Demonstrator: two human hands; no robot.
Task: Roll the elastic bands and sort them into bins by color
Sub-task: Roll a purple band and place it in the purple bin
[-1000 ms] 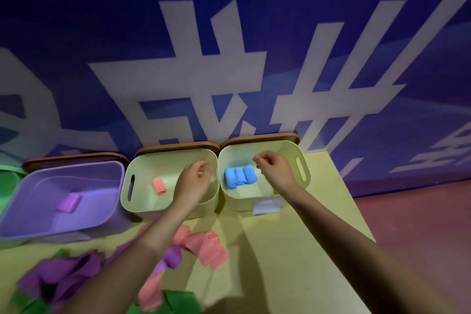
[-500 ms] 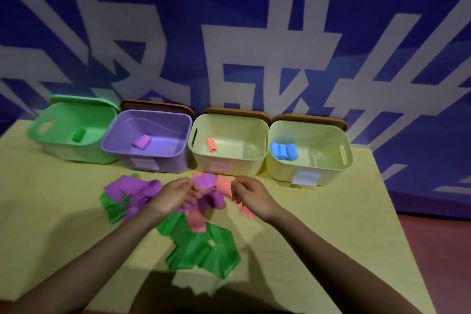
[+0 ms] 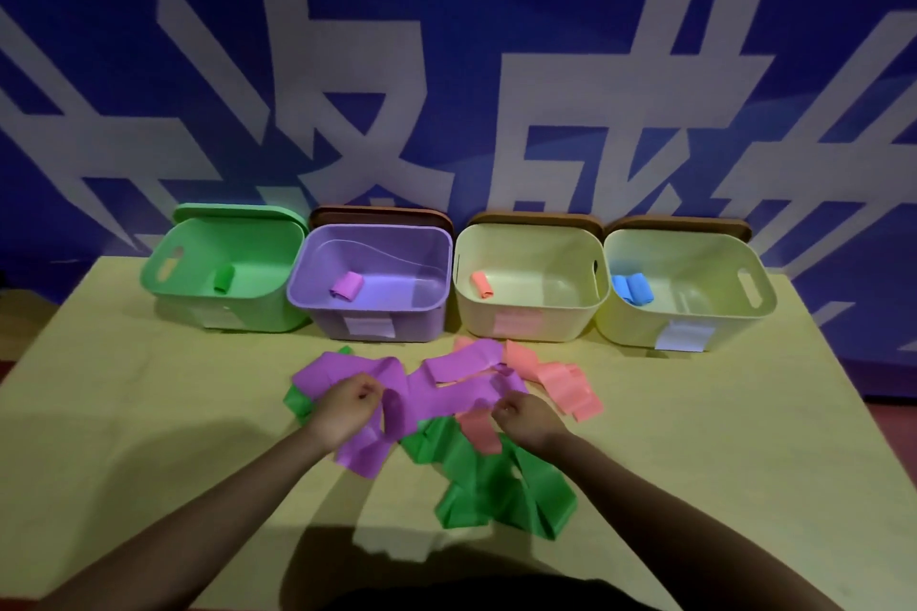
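Observation:
A heap of loose elastic bands lies mid-table: purple bands [image 3: 446, 387], pink bands [image 3: 560, 380] and green bands [image 3: 496, 476]. My left hand [image 3: 345, 407] grips one end of a purple band and my right hand [image 3: 526, 417] pinches its other end, so the band stretches between them. Four bins stand in a row behind: a green bin [image 3: 198, 298] with a green roll [image 3: 223, 279], a purple bin [image 3: 422, 308] with a purple roll [image 3: 347, 285], a cream bin [image 3: 560, 308] with a pink roll [image 3: 482, 285], and another cream bin [image 3: 719, 313] with blue rolls [image 3: 632, 289].
The yellow table [image 3: 149, 412] ends at the right edge, where a red floor shows. A blue wall with large white characters rises just behind the bins. Lids lean behind each bin. White labels sit on the bin fronts.
Both hands left the bins and came back to the heap. They took hold of a purple band and have pulled it apart sideways.

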